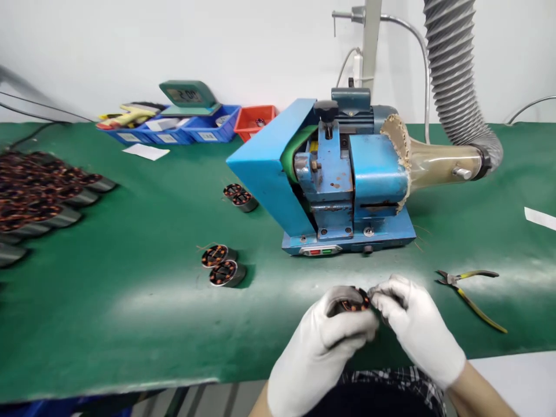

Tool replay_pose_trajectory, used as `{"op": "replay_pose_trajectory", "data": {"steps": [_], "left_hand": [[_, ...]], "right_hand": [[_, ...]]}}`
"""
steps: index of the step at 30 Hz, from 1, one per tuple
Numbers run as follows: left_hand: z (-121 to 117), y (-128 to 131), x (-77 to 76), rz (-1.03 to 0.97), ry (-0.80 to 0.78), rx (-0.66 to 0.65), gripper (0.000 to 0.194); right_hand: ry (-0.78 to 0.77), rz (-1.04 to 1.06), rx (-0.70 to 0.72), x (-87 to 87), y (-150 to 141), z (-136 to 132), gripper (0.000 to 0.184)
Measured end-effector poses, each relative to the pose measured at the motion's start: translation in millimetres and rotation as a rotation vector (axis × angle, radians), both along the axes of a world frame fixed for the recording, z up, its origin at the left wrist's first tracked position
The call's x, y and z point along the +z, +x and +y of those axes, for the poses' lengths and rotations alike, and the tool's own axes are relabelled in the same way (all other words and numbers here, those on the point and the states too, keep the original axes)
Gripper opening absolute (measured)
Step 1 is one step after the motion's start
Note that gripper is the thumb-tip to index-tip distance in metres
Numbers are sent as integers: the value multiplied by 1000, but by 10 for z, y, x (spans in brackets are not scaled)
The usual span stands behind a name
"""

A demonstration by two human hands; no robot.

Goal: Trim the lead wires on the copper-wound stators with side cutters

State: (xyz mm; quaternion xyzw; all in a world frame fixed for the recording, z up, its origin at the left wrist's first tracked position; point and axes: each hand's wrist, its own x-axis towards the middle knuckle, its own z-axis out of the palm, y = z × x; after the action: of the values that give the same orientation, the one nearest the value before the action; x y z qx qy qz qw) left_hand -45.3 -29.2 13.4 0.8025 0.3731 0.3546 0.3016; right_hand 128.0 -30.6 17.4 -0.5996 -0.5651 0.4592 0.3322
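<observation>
Head view showed both gloved hands near the tabletop's point(130, 313) near edge, right of its middle. Curled around a copper-wound motor stator point(357, 303), the left hand point(324, 339) held it and hid most of its casing; only part of the wound end showed. The right hand point(419, 327) had its thumb and fingers drawn narrowly together at the stator's right side, but blur and shadow there meant I cannot tell whether they gripped a wire, the rim or nothing

Diagonal cutters point(452, 279) lay right of that hand, toward the near edge, handles spread. Behind the hands, toward the far edge, stood a blue belt grinder point(332, 179), its green belt point(297, 152) mostly hidden by the guard; its ribbed hose point(454, 69) was cut off above. To its left sat two pairs of stators, the nearer pair point(226, 273) clearer than the farther point(243, 200). More stators point(41, 194) crowded toward the left edge, blurred and cropped. Along the far edge, blue bins point(208, 136) held contents hard to make out
</observation>
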Motion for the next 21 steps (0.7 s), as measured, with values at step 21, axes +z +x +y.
{"op": "replay_pose_trajectory", "data": {"steps": [21], "left_hand": [[29, -92, -358, 377, -141, 194, 55]], "right_hand": [[225, -976, 457, -74, 1358, 329, 33]]}}
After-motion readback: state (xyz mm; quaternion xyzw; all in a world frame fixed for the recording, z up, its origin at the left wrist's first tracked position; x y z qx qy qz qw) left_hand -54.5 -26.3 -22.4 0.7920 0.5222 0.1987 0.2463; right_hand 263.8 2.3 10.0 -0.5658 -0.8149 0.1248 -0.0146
